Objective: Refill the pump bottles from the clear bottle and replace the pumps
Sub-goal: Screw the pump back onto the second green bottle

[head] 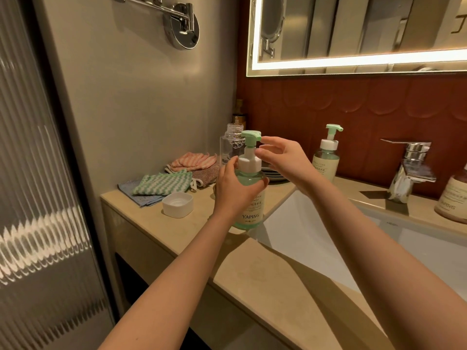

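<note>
Beige stone counter (pixel 177 233) to the left of the white sink basin (pixel 298 223) carries what looks like four folded cloths, the green-and-white striped cloth (pixel 161 185) uppermost in front, and nearer the basin one white square plastic cap (pixel 177 204) lying open side up. Behind the basin's left corner stands the one clear plastic bottle (pixel 231 145), uncapped and seemingly almost empty, with bubbles at its neck. Right at that left corner the left hand (pixel 231 190) grips the body of a green pump bottle with a white collar (pixel 249 195), fingers wrapped around it, upright on the counter. The right hand (pixel 280 155) hovers just beside its pale green pump head, fingers loosely spread and not closed round anything; whether the tips touch the pump is unclear. Behind the basin stands a second green pump bottle (pixel 326 157), pump on, then the chrome tap (pixel 409 170), then a brownish bottle (pixel 452 198) cut off by the frame edge. That makes three soap bottles. Both green ones look filled and pumped, so the job seems nearly finished: perhaps a last tightening, the brownish bottle if it needs filling, and recapping the clear one.
</note>
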`<state>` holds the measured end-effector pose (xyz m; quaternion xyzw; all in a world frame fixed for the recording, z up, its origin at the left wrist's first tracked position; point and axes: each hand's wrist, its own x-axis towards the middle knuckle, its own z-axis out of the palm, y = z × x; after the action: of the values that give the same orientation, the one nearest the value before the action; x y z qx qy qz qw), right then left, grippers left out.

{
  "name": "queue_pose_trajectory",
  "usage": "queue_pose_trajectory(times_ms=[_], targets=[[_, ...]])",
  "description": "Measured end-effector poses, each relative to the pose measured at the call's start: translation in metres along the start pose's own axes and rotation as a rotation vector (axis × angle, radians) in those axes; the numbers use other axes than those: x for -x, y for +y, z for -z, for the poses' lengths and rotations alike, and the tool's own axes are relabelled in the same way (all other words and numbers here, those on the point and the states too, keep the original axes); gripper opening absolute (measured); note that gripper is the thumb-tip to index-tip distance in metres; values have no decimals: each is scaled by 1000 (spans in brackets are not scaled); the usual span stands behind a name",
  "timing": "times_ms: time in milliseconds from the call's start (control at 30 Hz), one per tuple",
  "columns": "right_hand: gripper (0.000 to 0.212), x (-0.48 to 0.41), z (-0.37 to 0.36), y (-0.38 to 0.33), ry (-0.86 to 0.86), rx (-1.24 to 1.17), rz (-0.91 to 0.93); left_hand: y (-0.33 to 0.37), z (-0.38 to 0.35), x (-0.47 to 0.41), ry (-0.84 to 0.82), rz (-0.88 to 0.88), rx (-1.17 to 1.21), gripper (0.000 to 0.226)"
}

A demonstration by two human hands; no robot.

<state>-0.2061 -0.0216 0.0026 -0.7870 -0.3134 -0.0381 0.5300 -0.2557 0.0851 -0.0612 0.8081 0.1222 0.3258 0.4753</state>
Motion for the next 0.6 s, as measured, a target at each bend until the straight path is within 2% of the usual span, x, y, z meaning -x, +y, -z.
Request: queue_pose_trajectory(times_ms=[100, 200, 333, 500, 600], targets=[[55, -2, -2, -5, -56, 34, 23, 2, 0, -1, 10, -10, 36, 61], [44, 0, -4, -5, -65, 87, 47, 3, 0, -3, 32, -9, 72, 46], [39, 3, -4, 2, -9, 53, 78, 4, 3, -4, 19, -52, 92, 45], [38, -6, -8, -10, -10, 293, 110, 6, 10, -7, -38, -3, 81, 37], [39, -7, -8, -13, -4, 297, 97, 6, 12, -7, -60, -5, 81, 30]])
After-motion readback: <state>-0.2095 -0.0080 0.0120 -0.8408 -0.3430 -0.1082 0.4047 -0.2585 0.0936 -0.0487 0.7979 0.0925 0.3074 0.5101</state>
